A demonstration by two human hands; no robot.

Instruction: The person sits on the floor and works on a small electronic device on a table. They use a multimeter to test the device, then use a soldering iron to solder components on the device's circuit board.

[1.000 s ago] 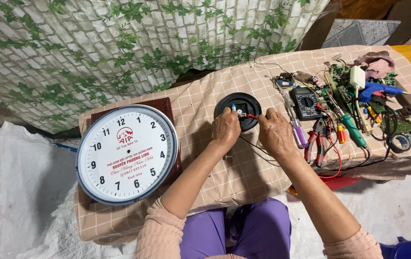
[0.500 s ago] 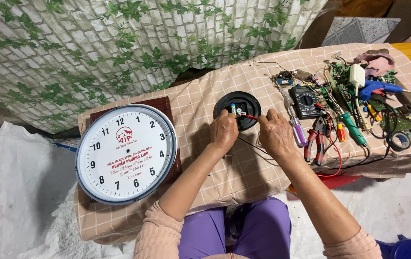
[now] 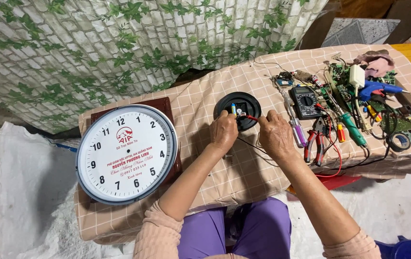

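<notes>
Checked cloth covered the low table (image 3: pixel 205 177), with the black round clock part (image 3: pixel 238 110) at centre. Left hand (image 3: pixel 223 133) pinched its edge; right hand (image 3: pixel 275 134) was closed on a red probe (image 3: pixel 249 117) touching the battery (image 3: pixel 233 109). Judged mid-test: white clock (image 3: pixel 126 154) sat apart, not reassembled.

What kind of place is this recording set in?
Probably a makeshift home repair bench for small electronics: a low table under a checked cloth, strewn with a multimeter, pliers and circuit boards, beside a wall clock.
</notes>
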